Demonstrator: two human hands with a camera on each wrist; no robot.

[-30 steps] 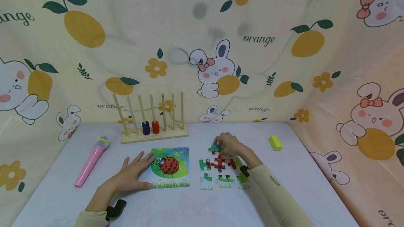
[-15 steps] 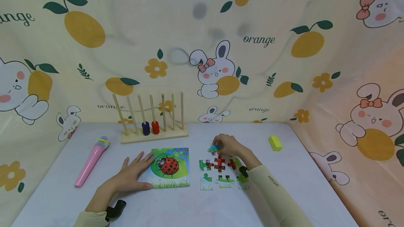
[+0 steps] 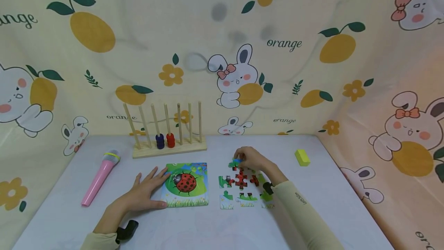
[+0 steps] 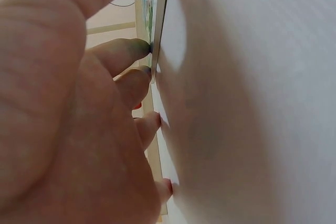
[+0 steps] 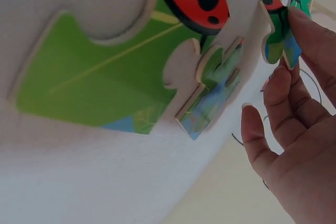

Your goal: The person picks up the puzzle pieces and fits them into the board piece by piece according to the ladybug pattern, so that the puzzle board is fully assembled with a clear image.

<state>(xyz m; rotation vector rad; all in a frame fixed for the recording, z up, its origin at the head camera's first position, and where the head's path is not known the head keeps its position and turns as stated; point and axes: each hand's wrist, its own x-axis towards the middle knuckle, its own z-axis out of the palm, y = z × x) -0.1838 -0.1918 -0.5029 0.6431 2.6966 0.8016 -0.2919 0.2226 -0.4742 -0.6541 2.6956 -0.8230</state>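
Nearest me, my left hand (image 3: 147, 191), fingers spread and holding nothing, touches the left edge of the ladybug board (image 3: 186, 183), grass border towards me; right of it lie loose jigsaw pieces (image 3: 241, 179), some partly hidden by my right wrist (image 3: 276, 175). Beyond them my right hand (image 3: 252, 159), fingertips nearly closed, pinches a green-and-blue jigsaw piece (image 3: 234, 163), red part towards me, long axis unclear. Farther: yellow block (image 3: 302, 157), wooden peg rack (image 3: 170, 151).
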